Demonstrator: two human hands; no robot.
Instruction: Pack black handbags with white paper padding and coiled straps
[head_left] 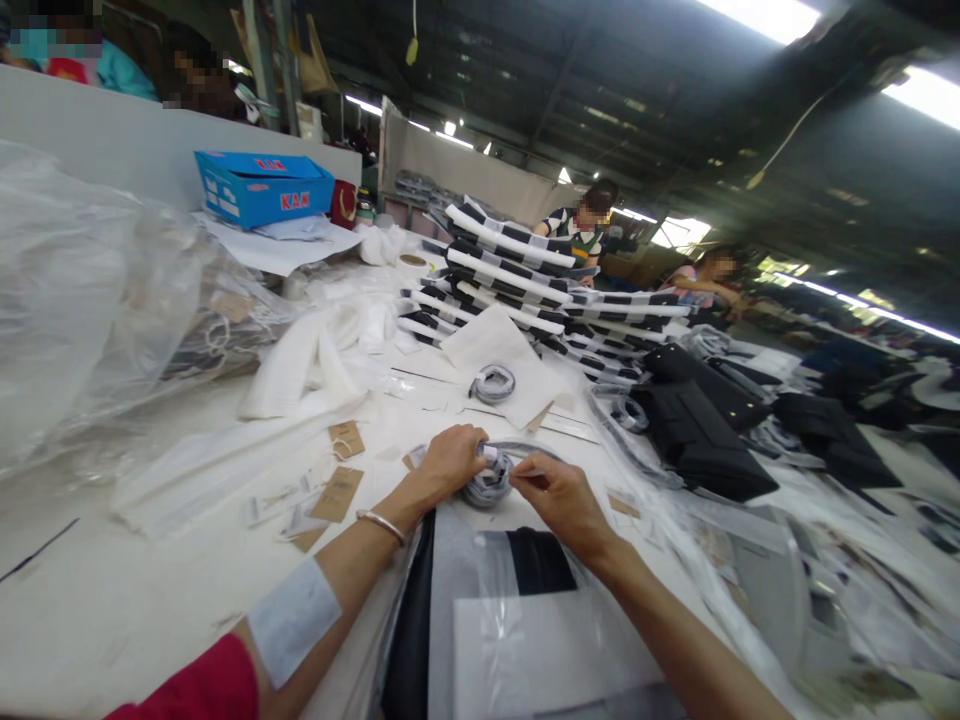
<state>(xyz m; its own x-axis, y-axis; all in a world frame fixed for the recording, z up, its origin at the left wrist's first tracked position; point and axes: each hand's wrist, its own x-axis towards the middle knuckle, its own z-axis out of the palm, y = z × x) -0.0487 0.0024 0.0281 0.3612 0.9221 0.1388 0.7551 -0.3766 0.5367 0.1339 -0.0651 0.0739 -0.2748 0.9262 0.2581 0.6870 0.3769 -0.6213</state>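
Observation:
A coil of grey, plastic-wrapped strap (487, 490) lies at the far end of a wrapped black bag. My left hand (450, 460) is closed on the coil's left side, near a small white piece on it. At the coil's right edge my right hand (559, 495) pinches with thumb and fingertips; the strap runs up behind it. The bag (517, 640) rests in front of me, covered in clear plastic with a white sheet over it. Another coiled strap (493, 383) sits farther off on a white sheet (525, 395). Brown tags (337, 493) lie left of my left hand.
Wrapped black-and-white bags (510, 270) are stacked at the back. Black bags (701, 435) lie to the right. Clear plastic (97, 310) is heaped at the left, before a blue box (262, 190). Other people (581, 225) are in the background.

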